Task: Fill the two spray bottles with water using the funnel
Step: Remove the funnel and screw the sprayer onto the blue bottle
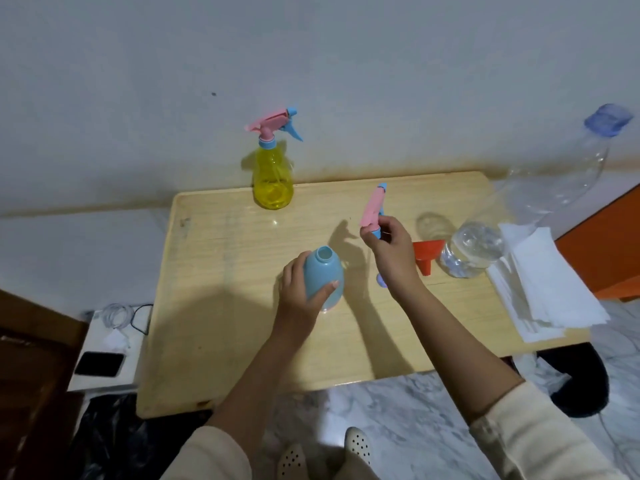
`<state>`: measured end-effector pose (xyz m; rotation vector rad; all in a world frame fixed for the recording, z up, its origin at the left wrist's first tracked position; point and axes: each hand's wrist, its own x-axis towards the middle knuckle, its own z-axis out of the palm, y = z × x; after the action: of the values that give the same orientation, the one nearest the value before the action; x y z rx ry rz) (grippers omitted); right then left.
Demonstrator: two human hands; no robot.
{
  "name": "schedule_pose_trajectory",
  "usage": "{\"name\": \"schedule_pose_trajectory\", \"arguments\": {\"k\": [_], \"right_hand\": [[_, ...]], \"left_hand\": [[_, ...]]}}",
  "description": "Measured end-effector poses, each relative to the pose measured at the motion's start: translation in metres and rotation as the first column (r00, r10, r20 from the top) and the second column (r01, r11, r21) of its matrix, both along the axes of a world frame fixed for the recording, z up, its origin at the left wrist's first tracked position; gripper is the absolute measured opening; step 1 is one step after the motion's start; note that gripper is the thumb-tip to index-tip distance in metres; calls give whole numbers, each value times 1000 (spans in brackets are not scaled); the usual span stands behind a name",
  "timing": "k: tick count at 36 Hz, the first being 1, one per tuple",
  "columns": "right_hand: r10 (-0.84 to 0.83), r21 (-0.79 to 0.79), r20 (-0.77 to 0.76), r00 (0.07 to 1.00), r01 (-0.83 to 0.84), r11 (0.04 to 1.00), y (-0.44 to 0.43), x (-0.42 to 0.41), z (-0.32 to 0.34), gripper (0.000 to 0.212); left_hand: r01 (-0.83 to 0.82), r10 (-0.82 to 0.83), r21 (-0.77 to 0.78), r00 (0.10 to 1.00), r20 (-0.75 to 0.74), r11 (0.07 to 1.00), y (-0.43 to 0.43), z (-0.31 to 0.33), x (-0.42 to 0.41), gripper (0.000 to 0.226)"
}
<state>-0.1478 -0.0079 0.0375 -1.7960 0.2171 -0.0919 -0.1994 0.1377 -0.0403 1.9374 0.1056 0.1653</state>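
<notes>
Off past the counter's left edge, lying on a low white box: a coil of white cable and a dark phone.

Standing upright at the counter's far edge, left of centre and close to the wall: the yellow spray bottle, with its pink and blue trigger head in place.

Standing upright near the counter's middle: the blue bottle, neck open and uncapped. Wrapping around its left side, the left hand, grip closed on the body, thumb lying across the front.

Hovering just right of the blue bottle, above the counter: the right hand, grip pinched shut on the collar of the removed pink spray head, nozzle pointing up and away, towards the far edge. Showing below the hand, a small bluish tip; cannot tell whether touching the counter.

Lying on its side just right of the right hand, partly hidden behind it: the red funnel, spout pointing towards the near edge, touching or nearly touching the big bottle beside it.

Standing towards the counter's right edge: a large clear water bottle, looking stretched by the wide lens, water pooling in its lower part, blue cap on.

Overhanging the right edge, just beside the water bottle: a stack of white paper towels.
</notes>
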Motion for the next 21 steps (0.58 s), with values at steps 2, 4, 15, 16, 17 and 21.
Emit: {"name": "schedule_pose_trajectory", "arguments": {"k": [2, 4, 15, 16, 17, 21], "right_hand": [[-8, 108, 64, 998, 1, 994, 1, 1, 20, 20], [-3, 224, 142, 990, -29, 974, 3, 1, 39, 15], [68, 277, 433, 899, -204, 939, 26, -9, 84, 13], [83, 246, 431, 898, -205, 947, 28, -10, 80, 13], [97, 220, 417, 904, -204, 954, 30, -11, 74, 14], [188, 135, 308, 933, -238, 962, 35, -17, 40, 23]], "left_hand": [[15, -15, -1, 1000, 10, 1000, 1, 2, -1, 72], [24, -24, 1, 1000, 8, 1000, 1, 3, -1, 71], [7, -7, 4, 999, -39, 1000, 0, 2, 3, 66], [5, -5, 2, 999, -40, 1000, -1, 2, 3, 67], [3, -3, 5, 999, -40, 1000, -2, 1, 3, 67], [-14, 15, 37, 1000, -23, 999, -2, -2, 4, 68]]}}
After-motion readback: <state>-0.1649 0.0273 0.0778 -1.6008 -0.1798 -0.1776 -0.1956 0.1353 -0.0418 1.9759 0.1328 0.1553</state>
